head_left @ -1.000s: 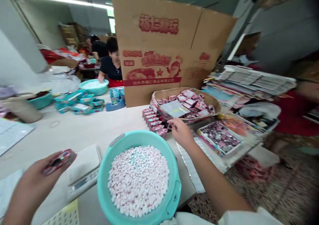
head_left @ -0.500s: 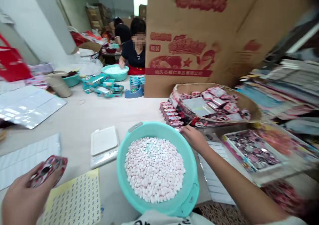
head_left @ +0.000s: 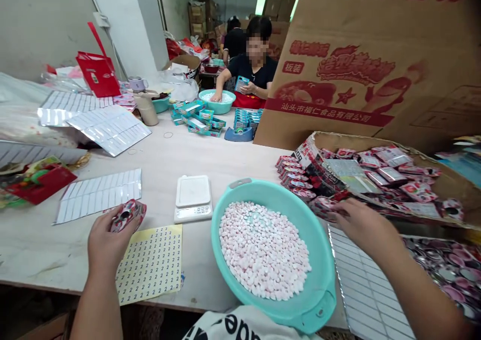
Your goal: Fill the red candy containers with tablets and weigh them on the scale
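My left hand [head_left: 108, 239] is closed around a small red-and-pink printed box [head_left: 129, 215] with a dark round spot, held above a yellow sheet of "2" stickers [head_left: 152, 265]. Beyond the bowl's right rim, my right hand [head_left: 366, 229] pinches another small red-and-pink box [head_left: 322, 207] at the near end of a row of similar boxes [head_left: 295, 177]. Its fingertips are partly hidden behind the hand. Between my hands sits a turquoise bowl [head_left: 323, 260] holding many pale pink and white candies [head_left: 265, 252]. A white digital scale [head_left: 193, 194] lies left of the bowl.
An open carton [head_left: 409, 147] of red-and-pink boxes stands at right, before a tall cardboard panel [head_left: 338, 89]. Silvery lined sheets [head_left: 99, 192] lie left, with another [head_left: 370, 285] under my right arm. Across the table a co-worker [head_left: 250, 64] reaches into a turquoise bowl [head_left: 229, 110].
The view has swung left, shifting everything rightward. My right hand now sits a little farther from the row's end, with a box at its fingers. My left hand still holds its box.
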### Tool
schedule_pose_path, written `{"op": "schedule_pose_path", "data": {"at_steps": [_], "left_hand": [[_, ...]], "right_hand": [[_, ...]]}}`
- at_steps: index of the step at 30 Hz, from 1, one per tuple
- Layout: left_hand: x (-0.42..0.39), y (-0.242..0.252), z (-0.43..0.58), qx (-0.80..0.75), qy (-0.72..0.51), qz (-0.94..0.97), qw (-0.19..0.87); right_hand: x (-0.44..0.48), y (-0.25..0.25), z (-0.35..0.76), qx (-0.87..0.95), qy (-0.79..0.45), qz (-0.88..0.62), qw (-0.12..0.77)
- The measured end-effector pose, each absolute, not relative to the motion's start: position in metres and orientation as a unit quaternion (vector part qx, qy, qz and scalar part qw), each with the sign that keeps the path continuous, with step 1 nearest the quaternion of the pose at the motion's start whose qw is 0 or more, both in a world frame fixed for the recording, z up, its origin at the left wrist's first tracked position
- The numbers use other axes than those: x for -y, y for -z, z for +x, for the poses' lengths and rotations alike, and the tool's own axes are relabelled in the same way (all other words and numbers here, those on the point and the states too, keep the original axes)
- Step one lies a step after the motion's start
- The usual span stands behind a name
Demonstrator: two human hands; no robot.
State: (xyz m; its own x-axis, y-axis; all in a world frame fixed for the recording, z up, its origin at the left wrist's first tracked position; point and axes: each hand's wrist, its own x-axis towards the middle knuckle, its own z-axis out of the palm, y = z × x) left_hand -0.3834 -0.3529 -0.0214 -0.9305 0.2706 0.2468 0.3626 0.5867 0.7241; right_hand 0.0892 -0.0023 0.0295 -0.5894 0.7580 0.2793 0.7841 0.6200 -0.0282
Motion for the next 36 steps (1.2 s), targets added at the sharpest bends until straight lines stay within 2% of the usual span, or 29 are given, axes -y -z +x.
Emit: {"op": "schedule_pose_path", "data": {"at_steps": [4, 8, 12, 19, 25, 29, 32, 36], "left_hand": [[0.344, 0.035, -0.375, 0.879, 0.447, -0.158, 0.051], [0.333, 0.041, -0.366, 0.872, 0.447, -0.192, 0.053], [0.333, 0.047, -0.367, 0.872, 0.459, -0.169, -0.015], [0.337, 0.058, -0.375, 0.875, 0.431, -0.212, 0.060], [0.336, 0.057, -0.374, 0.874, 0.420, -0.227, 0.090], [0.336, 0.058, -0.375, 0.879, 0.409, -0.228, 0.094], [0.334, 0.059, -0.375, 0.886, 0.399, -0.214, 0.102], [0.329, 0.062, -0.374, 0.864, 0.409, -0.246, 0.159]], "right_hand": [[0.043, -0.093, 0.045, 0.880, 0.161, -0.406, 0.186], [0.067, -0.120, -0.059, 0.926, 0.081, -0.275, 0.244], [0.070, -0.094, -0.171, 0.971, -0.028, -0.147, 0.189], [0.081, -0.035, -0.260, 0.995, -0.013, -0.053, 0.085], [0.081, -0.057, -0.219, 0.993, -0.015, -0.097, 0.065], [0.066, -0.072, -0.131, 0.977, -0.090, -0.177, 0.074], [0.056, -0.052, -0.063, 0.941, -0.210, -0.259, 0.061], [0.062, 0.000, -0.012, 0.892, -0.260, -0.369, -0.014]]}}
